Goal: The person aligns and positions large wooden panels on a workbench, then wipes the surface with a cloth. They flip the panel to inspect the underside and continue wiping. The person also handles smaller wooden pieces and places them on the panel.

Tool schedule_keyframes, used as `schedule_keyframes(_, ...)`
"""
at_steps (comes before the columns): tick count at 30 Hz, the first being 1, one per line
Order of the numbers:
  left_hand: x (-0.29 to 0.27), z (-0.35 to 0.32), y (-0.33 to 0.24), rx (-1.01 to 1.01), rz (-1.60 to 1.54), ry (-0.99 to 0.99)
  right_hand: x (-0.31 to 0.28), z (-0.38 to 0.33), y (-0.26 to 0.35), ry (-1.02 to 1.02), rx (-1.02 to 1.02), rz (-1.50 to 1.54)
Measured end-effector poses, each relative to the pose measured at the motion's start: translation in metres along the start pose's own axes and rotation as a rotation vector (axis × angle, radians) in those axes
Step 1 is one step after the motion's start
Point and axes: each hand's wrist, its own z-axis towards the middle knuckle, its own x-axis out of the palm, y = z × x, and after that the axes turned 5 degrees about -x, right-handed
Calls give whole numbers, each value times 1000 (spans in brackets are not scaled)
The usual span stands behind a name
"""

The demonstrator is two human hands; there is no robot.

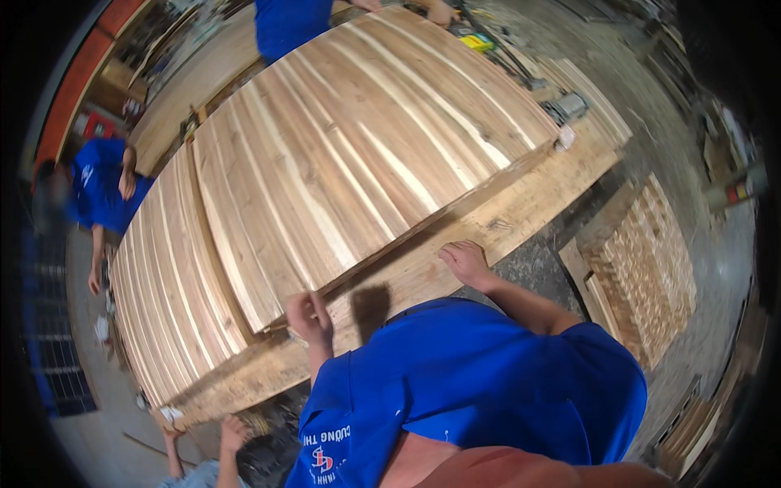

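Note:
A large wood panel (350,163) of glued light and brown strips lies slanted across a stack of similar panels (167,285) on a long rough bench (521,211). My left hand (309,317) is closed on the panel's near corner at its lower edge. My right hand (465,262) lies farther right on the bare plank under the panel, fingers spread, fingertips at the panel's near edge. My blue shirt fills the lower middle of the view.
A person in blue (285,24) stands at the panel's far end, another in blue (102,187) at the left. A third person's hand (233,431) reaches up at lower left. A pallet of small wood blocks (643,268) stands right; a grey tool (567,106) lies on the bench.

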Motion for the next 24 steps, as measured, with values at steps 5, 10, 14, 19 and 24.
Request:
schedule_keyframes(5, 3, 73, -4, 172, 595, 55, 4, -2, -3, -34, 1, -11)
schedule_keyframes(10, 11, 68, 16, -138, 889, 343, 4, 1, -4, -64, -2, 14)
schedule_keyframes(14, 9, 70, 15, -147, 873, 362, -6, 6, -1, -147, -10, 160)
schedule_keyframes(19, 9, 69, 18, -137, 837, 348, -100, 96, 2, -477, -222, 246)
schedule_keyframes(24, 4, 66, 16, -151, 786, 318, -240, 279, 38, -606, -602, -458)
